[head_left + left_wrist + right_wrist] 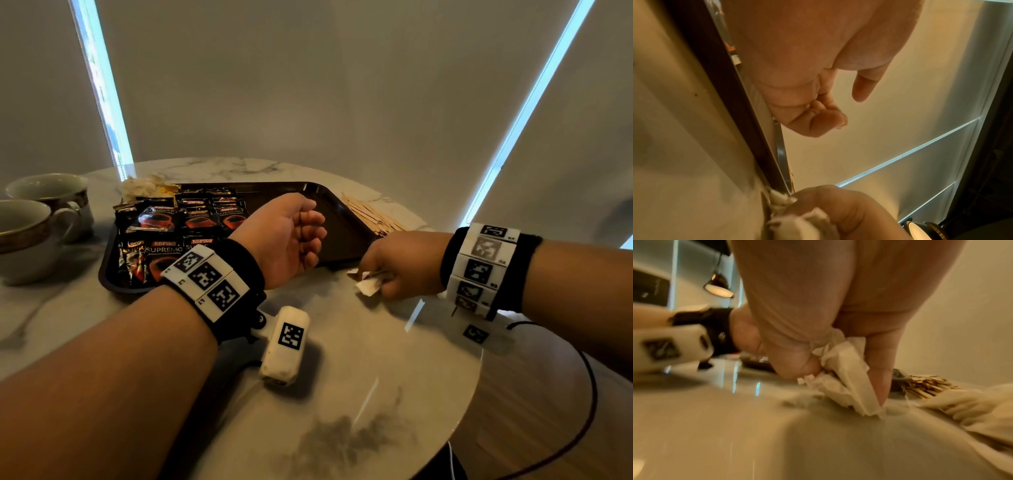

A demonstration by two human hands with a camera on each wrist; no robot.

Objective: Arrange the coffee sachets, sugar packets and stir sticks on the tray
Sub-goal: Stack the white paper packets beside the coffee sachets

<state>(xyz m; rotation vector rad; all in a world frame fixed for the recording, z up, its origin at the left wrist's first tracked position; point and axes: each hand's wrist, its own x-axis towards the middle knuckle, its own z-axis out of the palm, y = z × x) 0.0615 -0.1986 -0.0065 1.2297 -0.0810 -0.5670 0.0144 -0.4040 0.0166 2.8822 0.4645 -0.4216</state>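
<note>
A dark brown tray (342,233) lies on the marble table, its left half covered by several black Kopiko coffee sachets (178,222). A heap of white and yellow sugar packets (147,186) sits at its back left corner. Wooden stir sticks (376,216) lie on the table just right of the tray. My left hand (301,233) hovers over the tray's middle, fingers loosely curled, holding nothing. My right hand (394,274) is on the table off the tray's front right corner and grips a bunch of white sugar packets (846,369).
Two gold-rimmed cups (30,233) stand left of the tray. The round table's edge (476,377) curves close on the right, with a black cable (589,394) hanging beyond it. More pale packets (972,404) lie near the stir sticks (929,386).
</note>
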